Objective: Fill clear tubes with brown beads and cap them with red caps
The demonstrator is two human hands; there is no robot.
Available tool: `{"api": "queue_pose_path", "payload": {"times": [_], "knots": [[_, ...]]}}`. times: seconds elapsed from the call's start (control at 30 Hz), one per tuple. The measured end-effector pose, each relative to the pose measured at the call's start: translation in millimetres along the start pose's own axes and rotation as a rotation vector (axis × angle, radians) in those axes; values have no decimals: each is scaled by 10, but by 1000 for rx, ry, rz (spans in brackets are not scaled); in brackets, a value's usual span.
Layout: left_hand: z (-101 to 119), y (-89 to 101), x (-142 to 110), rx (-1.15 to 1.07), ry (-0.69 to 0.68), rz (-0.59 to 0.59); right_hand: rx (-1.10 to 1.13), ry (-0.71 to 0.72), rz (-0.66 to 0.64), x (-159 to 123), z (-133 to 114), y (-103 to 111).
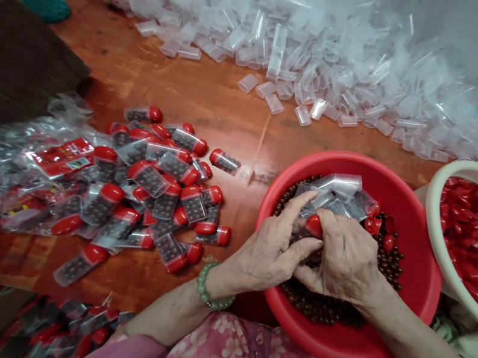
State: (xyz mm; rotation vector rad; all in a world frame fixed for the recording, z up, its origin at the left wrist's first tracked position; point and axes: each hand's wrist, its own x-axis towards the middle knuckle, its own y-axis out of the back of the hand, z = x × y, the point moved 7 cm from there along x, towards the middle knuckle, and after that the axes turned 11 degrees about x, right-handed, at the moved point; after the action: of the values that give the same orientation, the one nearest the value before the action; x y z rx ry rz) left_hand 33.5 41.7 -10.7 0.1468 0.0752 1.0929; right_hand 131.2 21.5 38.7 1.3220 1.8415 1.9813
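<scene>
Both hands meet over a red basin [415,276] full of small brown beads [323,306], with a few empty clear tubes [340,190] and loose red caps lying on top. My left hand [271,248], with a green bead bracelet at the wrist, curls round a small clear tube. My right hand [342,257] pinches a red cap [314,225] against that tube's end. The tube itself is mostly hidden between the fingers.
Several filled, red-capped tubes [159,190] lie heaped on the orange-brown floor to the left, some in plastic bags [43,170]. A large pile of empty clear tubes [315,51] spreads across the back. A white bowl of red caps [477,234] stands at the right.
</scene>
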Motion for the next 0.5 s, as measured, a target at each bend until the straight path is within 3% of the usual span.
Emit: {"api": "queue_pose_path", "payload": {"times": [0.17,0.27,0.37,0.5], "knots": [[6,-23,-14,-148,12,39,240,-43,-106,37,50,-19],[61,65,-94,-208,20,108,386,-116,-198,19,153,-14],[117,426,-289,-34,-3,303,361,-235,-214,-30,372,9],[7,1232,-679,356,21,689,313,-343,-352,-41,635,-136]]}}
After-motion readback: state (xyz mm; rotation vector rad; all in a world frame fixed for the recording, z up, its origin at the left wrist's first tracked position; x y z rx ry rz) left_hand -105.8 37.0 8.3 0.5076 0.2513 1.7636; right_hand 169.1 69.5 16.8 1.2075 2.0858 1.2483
